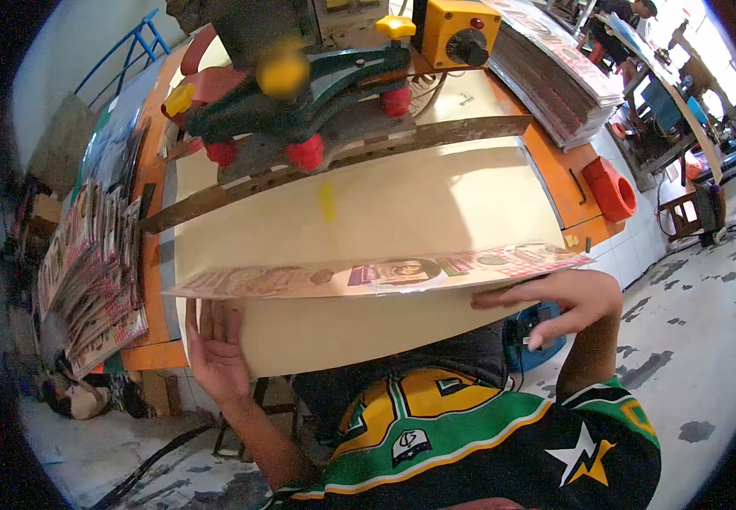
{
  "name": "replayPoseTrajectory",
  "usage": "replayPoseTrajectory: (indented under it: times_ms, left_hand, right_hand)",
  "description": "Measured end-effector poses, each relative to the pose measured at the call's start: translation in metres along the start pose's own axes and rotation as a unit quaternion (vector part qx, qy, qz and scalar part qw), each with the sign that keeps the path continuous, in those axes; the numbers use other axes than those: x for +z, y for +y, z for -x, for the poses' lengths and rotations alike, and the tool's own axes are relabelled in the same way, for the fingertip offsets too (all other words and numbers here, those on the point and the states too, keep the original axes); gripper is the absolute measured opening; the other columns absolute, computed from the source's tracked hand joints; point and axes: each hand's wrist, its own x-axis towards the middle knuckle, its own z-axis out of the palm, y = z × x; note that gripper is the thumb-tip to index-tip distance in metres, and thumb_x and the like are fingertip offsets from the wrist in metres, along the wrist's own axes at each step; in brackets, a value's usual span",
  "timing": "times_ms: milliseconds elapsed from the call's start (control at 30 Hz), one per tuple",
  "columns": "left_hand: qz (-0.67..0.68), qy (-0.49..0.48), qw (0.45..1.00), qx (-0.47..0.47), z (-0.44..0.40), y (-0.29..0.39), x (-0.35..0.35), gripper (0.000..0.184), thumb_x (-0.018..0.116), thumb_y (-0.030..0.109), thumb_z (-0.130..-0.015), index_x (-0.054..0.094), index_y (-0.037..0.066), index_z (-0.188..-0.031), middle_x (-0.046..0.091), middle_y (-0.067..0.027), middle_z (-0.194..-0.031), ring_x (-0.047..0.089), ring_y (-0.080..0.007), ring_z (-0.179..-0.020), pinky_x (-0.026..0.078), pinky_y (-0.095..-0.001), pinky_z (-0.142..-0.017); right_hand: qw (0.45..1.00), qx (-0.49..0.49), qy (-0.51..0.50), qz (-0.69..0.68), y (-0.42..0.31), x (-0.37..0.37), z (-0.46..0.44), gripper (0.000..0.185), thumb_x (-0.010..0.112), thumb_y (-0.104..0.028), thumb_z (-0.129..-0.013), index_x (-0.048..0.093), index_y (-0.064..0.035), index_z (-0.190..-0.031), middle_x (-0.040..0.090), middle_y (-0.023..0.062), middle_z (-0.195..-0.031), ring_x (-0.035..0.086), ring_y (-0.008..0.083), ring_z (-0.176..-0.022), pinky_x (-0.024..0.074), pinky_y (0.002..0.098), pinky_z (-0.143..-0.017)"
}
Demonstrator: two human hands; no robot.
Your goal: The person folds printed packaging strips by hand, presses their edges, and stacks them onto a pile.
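Note:
A long printed plastic-looking sheet (402,272) with pictures and a pink checked pattern lies across the cream work surface (368,204), seen almost edge-on. Its near edge looks raised. At its left end is my left hand (217,353), palm showing and fingers stretched up to the near edge; the fingertips are partly hidden. My right hand (568,302) is at the right end, fingers straight along the underside and thumb apart. Neither hand is visibly wrapped round the sheet.
Beyond the sheet stands a dark green machine (300,102) with red knobs and a metal bar (334,174). A yellow control box (461,34) sits behind. Printed stacks lie at left (96,272) and right (555,72). A red holder (610,189) is on the right edge. Another person (623,21) is far right.

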Motion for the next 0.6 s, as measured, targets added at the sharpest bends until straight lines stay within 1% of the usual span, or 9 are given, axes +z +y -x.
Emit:
replayPoseTrajectory:
  times_ms: [33, 67, 133, 333, 367, 400, 467, 533, 600]
  left_hand:
    - [0.053, 0.047, 0.997, -0.006, 0.000, 0.002, -0.003, 0.054, 0.044, 0.034, -0.106, 0.038, 0.002, -0.150, 0.051, -0.0212, -0.143, 0.055, -0.0323, -0.128, 0.044, -0.0484, -0.110]
    - [0.104, 0.093, 0.990, -0.013, -0.001, 0.004, -0.005, 0.057, 0.039, 0.039, -0.107, 0.036, 0.002, -0.151, 0.051, -0.0224, -0.143, 0.054, -0.0328, -0.129, 0.045, -0.0494, -0.111]
    - [0.087, 0.082, 0.993, -0.024, -0.001, 0.007, -0.009, 0.060, 0.037, 0.042, -0.107, 0.034, 0.001, -0.152, 0.050, -0.0221, -0.145, 0.053, -0.0324, -0.130, 0.044, -0.0492, -0.111]
    - [0.116, 0.059, 0.987, -0.097, -0.005, 0.017, 0.010, 0.067, 0.035, 0.047, -0.107, 0.029, -0.001, -0.154, 0.041, -0.0198, -0.153, 0.046, -0.0308, -0.138, 0.043, -0.0479, -0.112]
    - [0.126, 0.073, 0.983, -0.116, -0.006, 0.018, 0.009, 0.068, 0.036, 0.047, -0.107, 0.029, -0.001, -0.154, 0.040, -0.0193, -0.155, 0.045, -0.0306, -0.139, 0.043, -0.0473, -0.112]
    - [0.125, 0.071, 0.982, -0.118, -0.007, 0.018, 0.006, 0.068, 0.036, 0.047, -0.107, 0.029, -0.001, -0.154, 0.040, -0.0193, -0.155, 0.045, -0.0306, -0.139, 0.043, -0.0473, -0.112]
    - [0.119, -0.011, 0.985, -0.121, -0.008, 0.016, -0.004, 0.065, 0.042, 0.041, -0.106, 0.029, -0.002, -0.154, 0.044, -0.0198, -0.151, 0.049, -0.0309, -0.136, 0.042, -0.0478, -0.113]
    - [0.068, 0.008, 0.993, -0.100, -0.008, 0.009, -0.009, 0.061, 0.045, 0.033, -0.105, 0.029, -0.002, -0.154, 0.047, -0.0195, -0.149, 0.051, -0.0308, -0.134, 0.043, -0.0476, -0.112]
    - [0.019, 0.025, 0.996, -0.080, -0.008, 0.005, -0.014, 0.058, 0.048, 0.025, -0.105, 0.030, -0.002, -0.153, 0.050, -0.0192, -0.147, 0.053, -0.0306, -0.131, 0.043, -0.0474, -0.112]
  right_hand:
    - [0.994, -0.007, -0.045, -0.098, 0.002, -0.003, 0.001, 0.077, 0.072, -0.028, -0.093, 0.035, 0.0071, -0.150, 0.051, 0.0241, -0.146, 0.053, 0.0310, -0.133, 0.0412, 0.0386, -0.109]
    - [0.994, -0.007, -0.046, -0.100, 0.003, -0.002, 0.002, 0.077, 0.072, -0.028, -0.093, 0.035, 0.0071, -0.150, 0.051, 0.0241, -0.146, 0.053, 0.0310, -0.133, 0.0412, 0.0386, -0.109]
    - [0.977, 0.013, -0.045, -0.208, 0.004, 0.003, 0.004, 0.079, 0.074, -0.022, -0.091, 0.032, 0.0049, -0.153, 0.052, 0.0254, -0.145, 0.053, 0.0324, -0.133, 0.0447, 0.0406, -0.106]
    - [0.992, 0.006, -0.032, -0.126, 0.012, 0.004, 0.009, 0.081, 0.075, -0.024, -0.090, 0.032, 0.0023, -0.153, 0.052, 0.0258, -0.144, 0.056, 0.0313, -0.130, 0.0532, 0.0415, -0.096]
    - [0.983, 0.009, -0.004, -0.185, 0.011, 0.012, 0.011, 0.080, 0.077, -0.028, -0.088, 0.039, 0.0025, -0.150, 0.061, 0.0258, -0.133, 0.065, 0.0303, -0.119, 0.0566, 0.0380, -0.088]
    - [0.982, 0.010, -0.001, -0.186, 0.009, 0.011, 0.013, 0.080, 0.077, -0.028, -0.088, 0.039, 0.0025, -0.150, 0.061, 0.0258, -0.133, 0.065, 0.0303, -0.119, 0.0566, 0.0380, -0.088]
    - [0.972, 0.038, 0.077, -0.219, 0.003, 0.006, 0.021, 0.067, 0.076, -0.027, -0.089, 0.049, 0.0021, -0.144, 0.070, 0.0171, -0.116, 0.068, 0.0245, -0.109, 0.0540, 0.0363, -0.092]
    - [0.925, 0.065, 0.307, -0.214, 0.011, 0.017, 0.023, 0.049, 0.068, -0.023, -0.094, 0.057, 0.0015, -0.135, 0.072, 0.0121, -0.104, 0.069, 0.0188, -0.091, 0.0538, 0.0313, -0.079]
    - [0.871, 0.188, 0.432, -0.139, 0.010, 0.008, 0.017, 0.041, 0.067, -0.021, -0.094, 0.061, 0.0000, -0.129, 0.071, 0.0112, -0.097, 0.066, 0.0178, -0.083, 0.0522, 0.0315, -0.074]
